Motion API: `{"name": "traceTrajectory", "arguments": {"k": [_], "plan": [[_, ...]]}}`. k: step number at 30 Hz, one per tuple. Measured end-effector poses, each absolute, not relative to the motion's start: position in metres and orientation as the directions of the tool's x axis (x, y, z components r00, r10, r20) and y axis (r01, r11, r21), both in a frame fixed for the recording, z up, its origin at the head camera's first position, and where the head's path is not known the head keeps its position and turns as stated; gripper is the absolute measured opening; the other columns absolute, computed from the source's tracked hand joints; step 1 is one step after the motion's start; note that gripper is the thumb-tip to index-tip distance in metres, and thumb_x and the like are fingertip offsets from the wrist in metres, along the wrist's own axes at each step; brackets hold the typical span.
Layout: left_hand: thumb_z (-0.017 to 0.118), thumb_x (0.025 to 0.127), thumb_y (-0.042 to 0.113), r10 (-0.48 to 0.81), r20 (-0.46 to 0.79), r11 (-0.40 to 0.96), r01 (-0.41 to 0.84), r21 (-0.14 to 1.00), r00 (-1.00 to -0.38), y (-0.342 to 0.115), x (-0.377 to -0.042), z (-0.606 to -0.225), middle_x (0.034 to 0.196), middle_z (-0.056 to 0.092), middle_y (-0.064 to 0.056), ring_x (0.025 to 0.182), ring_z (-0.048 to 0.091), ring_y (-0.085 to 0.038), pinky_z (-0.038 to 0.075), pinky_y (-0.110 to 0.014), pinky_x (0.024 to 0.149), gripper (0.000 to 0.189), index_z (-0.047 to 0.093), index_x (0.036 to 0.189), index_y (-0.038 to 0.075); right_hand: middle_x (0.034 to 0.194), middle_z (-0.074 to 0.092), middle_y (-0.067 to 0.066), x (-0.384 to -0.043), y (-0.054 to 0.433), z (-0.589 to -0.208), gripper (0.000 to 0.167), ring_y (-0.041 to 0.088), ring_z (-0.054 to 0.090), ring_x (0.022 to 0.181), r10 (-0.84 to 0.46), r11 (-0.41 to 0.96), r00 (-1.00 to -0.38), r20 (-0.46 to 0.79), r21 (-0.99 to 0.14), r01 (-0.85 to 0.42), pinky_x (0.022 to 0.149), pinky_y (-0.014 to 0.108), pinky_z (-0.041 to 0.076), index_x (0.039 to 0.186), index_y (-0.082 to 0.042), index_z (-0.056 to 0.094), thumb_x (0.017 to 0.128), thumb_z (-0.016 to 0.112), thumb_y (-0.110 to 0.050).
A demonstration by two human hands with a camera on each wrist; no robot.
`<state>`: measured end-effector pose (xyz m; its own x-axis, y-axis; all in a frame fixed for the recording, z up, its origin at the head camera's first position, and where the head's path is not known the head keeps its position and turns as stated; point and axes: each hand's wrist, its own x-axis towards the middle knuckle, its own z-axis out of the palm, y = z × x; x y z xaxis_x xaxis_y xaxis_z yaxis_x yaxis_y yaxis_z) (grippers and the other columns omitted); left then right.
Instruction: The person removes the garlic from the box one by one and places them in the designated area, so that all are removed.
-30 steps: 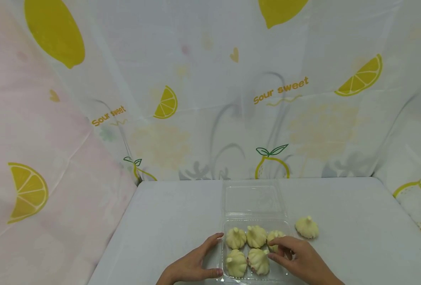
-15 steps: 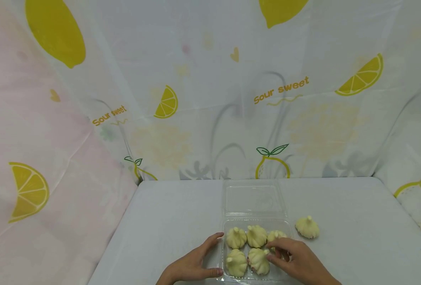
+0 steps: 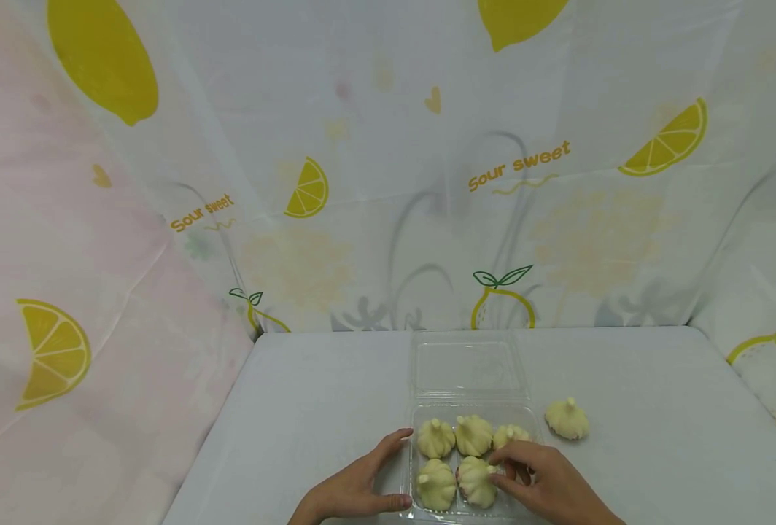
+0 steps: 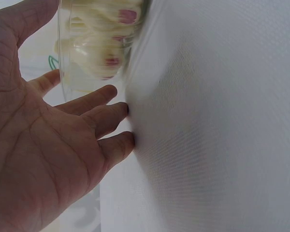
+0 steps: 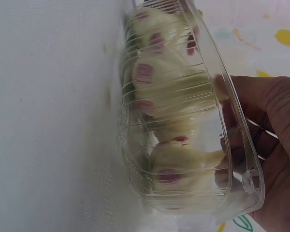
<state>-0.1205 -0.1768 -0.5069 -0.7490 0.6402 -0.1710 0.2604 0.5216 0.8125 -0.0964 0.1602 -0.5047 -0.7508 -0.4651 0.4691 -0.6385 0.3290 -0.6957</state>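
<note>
A clear plastic clamshell container (image 3: 536, 423) stands on the table, with three pale garlic bulbs in its back row and two in its front row. My right hand (image 3: 542, 477) reaches over its right side, thumb and forefinger pinching the stem of the front middle garlic bulb (image 3: 476, 485). Purple patches mark that bulb's underside (image 5: 145, 73) in the right wrist view. My left hand (image 3: 358, 487) rests at the container's left wall with thumb and forefinger spread along it. In the left wrist view its other fingers (image 4: 115, 145) reach down to the table.
The container's transparent lid (image 3: 467, 368) lies folded back behind it. A single garlic bulb (image 3: 567, 419) sits on the white table (image 3: 650, 437) to the right of the container. Behind the table hangs a lemon-printed cloth (image 3: 388, 240).
My right hand has shifted slightly left and down. The front middle bulb has turned a little, its stem now pointing more to the right. My left hand has stayed put.
</note>
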Motion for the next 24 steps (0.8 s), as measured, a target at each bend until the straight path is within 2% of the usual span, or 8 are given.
{"name": "traceTrajectory", "arguments": {"k": [13,24], "plan": [[0.072,0.088,0.046,0.634,-0.167,0.535,0.273,0.799,-0.755,-0.177,-0.119,-0.506,0.153,0.035,-0.02,0.14,0.033,-0.035,0.032,-0.057,0.107,0.087,0.018,0.155,0.034,0.083,0.06,-0.018,-0.095,0.161,-0.502,0.017,-0.004,0.053,0.065,-0.484,0.309,-0.747,0.456,-0.71,-0.633,0.051,0.018,0.045,0.101,-0.021,0.067,0.089,0.074,-0.011],[0.072,0.088,0.045,0.634,-0.173,0.532,0.263,0.805,-0.754,-0.176,-0.12,-0.506,0.154,0.034,-0.019,0.141,0.032,-0.035,0.032,-0.056,0.108,0.087,0.018,0.155,0.033,0.081,0.059,-0.017,-0.093,0.167,-0.491,0.03,-0.003,0.053,0.065,-0.435,0.284,-0.698,0.569,-0.649,-0.706,0.054,0.012,0.043,0.103,-0.019,0.065,0.083,0.078,-0.001]]}}
